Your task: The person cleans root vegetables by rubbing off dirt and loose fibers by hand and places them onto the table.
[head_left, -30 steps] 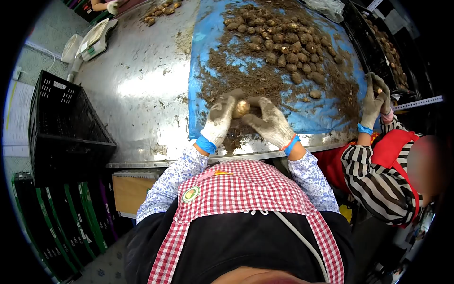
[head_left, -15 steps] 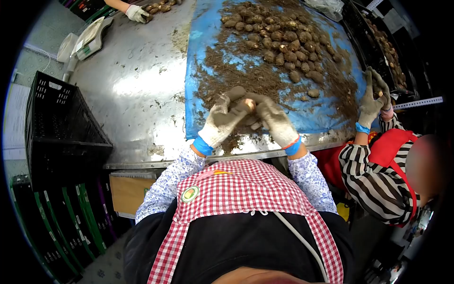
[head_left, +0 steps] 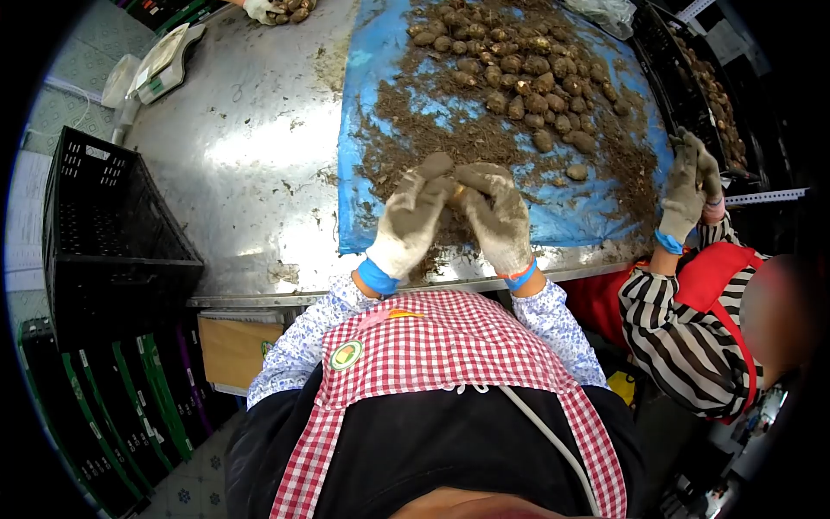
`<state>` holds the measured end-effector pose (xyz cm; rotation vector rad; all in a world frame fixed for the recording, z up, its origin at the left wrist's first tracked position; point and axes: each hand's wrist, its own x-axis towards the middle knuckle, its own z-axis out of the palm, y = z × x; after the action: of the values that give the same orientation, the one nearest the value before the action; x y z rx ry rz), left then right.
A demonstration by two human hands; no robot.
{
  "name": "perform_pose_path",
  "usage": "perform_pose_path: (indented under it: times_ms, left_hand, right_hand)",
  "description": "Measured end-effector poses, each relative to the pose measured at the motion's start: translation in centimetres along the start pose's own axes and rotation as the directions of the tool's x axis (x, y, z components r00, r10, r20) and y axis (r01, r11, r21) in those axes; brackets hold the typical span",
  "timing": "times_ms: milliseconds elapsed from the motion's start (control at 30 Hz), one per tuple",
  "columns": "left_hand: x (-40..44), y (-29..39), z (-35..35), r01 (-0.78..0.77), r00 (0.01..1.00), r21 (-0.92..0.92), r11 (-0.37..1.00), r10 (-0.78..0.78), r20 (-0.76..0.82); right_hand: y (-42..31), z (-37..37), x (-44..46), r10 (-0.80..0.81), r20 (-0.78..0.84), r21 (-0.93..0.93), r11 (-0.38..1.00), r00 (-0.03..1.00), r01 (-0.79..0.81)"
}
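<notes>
My left hand (head_left: pixel 408 214) and my right hand (head_left: pixel 496 218), in dirt-stained whitish work gloves, meet over the near part of the blue sheet (head_left: pixel 545 232). Between their fingertips is a small brown taro (head_left: pixel 457 192), mostly covered by the gloves. Both hands are closed on it. Dark soil and root fibres (head_left: pixel 471 138) lie just beyond my fingers. A heap of small taros (head_left: pixel 532 78) spreads farther back on the sheet, and one single taro (head_left: pixel 577 172) lies apart from it, to the right of my right hand.
A black plastic crate (head_left: pixel 121 272) stands left of the metal table (head_left: pixel 251 182). At the back left is a scale (head_left: pixel 164 65). One co-worker's gloved hands (head_left: pixel 687 195) are at the right, near a filled crate (head_left: pixel 713 104). Another person's hand (head_left: pixel 259 10) touches taros at the top.
My fingers have turned around the taro, whose pale end showed before and is now mostly covered. The co-worker's hands at the right have come closer together; the hand at the top has moved up.
</notes>
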<state>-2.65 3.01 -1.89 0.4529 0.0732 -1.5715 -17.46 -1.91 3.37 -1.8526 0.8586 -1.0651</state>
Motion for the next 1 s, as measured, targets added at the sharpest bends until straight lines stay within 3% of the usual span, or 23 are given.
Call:
perform_pose_path:
  times_ms: [33, 133, 167, 200, 233, 267, 300, 333, 433, 467, 533, 600, 633, 667, 733, 800, 867, 900, 933, 967, 1000]
  left_hand:
    - [-0.9, -0.4, 2.5, -0.109, 0.965, -0.204, 0.973, 0.055, -0.256]
    - [-0.7, -0.9, -0.5, -0.027, 0.977, -0.220, 0.975, 0.072, 0.199]
    - [-1.2, -1.1, 0.4, -0.004, 1.000, -0.169, 0.986, 0.002, -0.013]
    - [-1.1, -0.8, 0.4, -0.005, 0.999, 0.187, 0.982, 0.014, -0.043]
    - [-1.0, -0.3, 0.4, 0.000, 0.997, 0.518, 0.855, 0.039, -0.064]
    - [-1.6, 0.8, 2.0, 0.001, 0.997, 0.729, 0.685, 0.053, -0.051]
    - [-2.2, 1.9, 3.7, 0.003, 0.997, 0.886, 0.464, 0.068, -0.038]
    - [-1.5, 1.2, 2.8, -0.024, 0.964, 0.822, 0.569, 0.230, -0.131]
    - [-1.3, 1.5, 1.4, -0.052, 0.982, 0.787, 0.614, 0.176, -0.073]
    - [-1.2, 1.4, 1.0, -0.041, 0.986, 0.807, 0.589, 0.155, -0.063]
    - [-1.0, 1.3, 1.1, -0.018, 0.993, 0.822, 0.569, 0.104, -0.050]
    - [-0.9, 1.5, 2.0, -0.001, 0.997, 0.813, 0.583, 0.062, -0.044]
    - [-0.3, 1.5, 0.3, -0.084, 0.995, 0.880, 0.467, 0.087, 0.048]
    - [0.0, 1.6, -0.2, -0.170, 0.984, 0.924, 0.343, 0.112, 0.140]
    - [0.2, 1.3, 0.7, -0.201, 0.971, 0.943, 0.266, 0.179, 0.156]
    - [-0.3, 1.2, 3.0, -0.221, 0.955, 0.957, 0.188, 0.242, 0.173]
    - [-0.4, 1.2, 4.1, -0.234, 0.933, 0.966, 0.108, 0.305, 0.192]
    - [0.9, 1.5, 1.7, -0.487, 0.772, 0.784, -0.386, 0.230, 0.593]
    - [0.9, 1.5, 2.0, -0.359, 0.889, 0.933, -0.033, 0.291, 0.353]
    - [1.1, 1.4, 2.5, -0.177, 0.963, 0.929, 0.327, 0.253, 0.095]
    - [1.1, 1.4, 3.0, 0.035, 0.983, 0.773, 0.633, 0.119, -0.142]
  right_hand:
    - [0.1, -0.1, 0.2, 0.043, -0.003, 0.025, 0.999, 0.999, -0.043]
    - [2.1, -1.1, 1.8, -0.187, 0.156, -0.408, 0.882, 0.970, 0.236]
    - [4.2, -1.1, 2.2, -0.372, 0.229, -0.534, 0.725, 0.900, 0.435]
    - [7.0, -0.6, 2.3, -0.432, 0.206, -0.592, 0.660, 0.878, 0.463]
    - [5.6, -1.1, 2.6, 0.198, 0.020, -0.229, 0.955, 0.980, -0.188]
    - [3.8, -1.6, 3.0, 0.752, 0.138, 0.204, 0.615, 0.644, -0.762]
    - [3.3, -2.2, 2.9, 0.741, 0.118, 0.143, 0.646, 0.661, -0.749]
    - [2.8, -2.0, 2.2, 0.654, 0.207, 0.257, 0.681, 0.727, -0.686]
    - [2.3, -0.7, 1.1, 0.297, 0.374, 0.569, 0.675, 0.879, -0.470]
    - [2.1, -0.1, 0.7, -0.130, 0.249, 0.058, 0.991, 0.960, 0.119]
    - [1.1, -0.6, 0.7, -0.082, 0.300, -0.165, 0.977, 0.951, 0.136]
    - [0.0, -0.9, 0.8, 0.023, 0.243, -0.122, 0.992, 0.970, 0.007]
    - [-0.2, -1.0, 0.9, 0.076, 0.216, -0.096, 0.994, 0.973, -0.056]
    - [0.4, -1.0, 0.7, -0.029, 0.218, -0.144, 0.988, 0.976, 0.061]
    - [2.1, -1.2, 0.0, -0.236, 0.238, -0.235, 0.927, 0.942, 0.292]
    - [2.1, -0.8, -0.6, -0.138, 0.241, -0.216, 0.957, 0.961, 0.192]
    - [1.9, -0.6, -0.7, -0.166, 0.283, -0.229, 0.945, 0.944, 0.235]
    - [1.5, -0.7, -0.5, -0.240, 0.323, -0.247, 0.912, 0.915, 0.326]
    - [1.3, -0.6, -0.3, -0.311, 0.362, -0.262, 0.871, 0.879, 0.416]
    - [1.3, -0.6, -0.3, -0.226, 0.323, -0.201, 0.932, 0.919, 0.300]
    - [1.2, -0.5, -0.6, -0.132, 0.289, -0.136, 0.975, 0.948, 0.178]
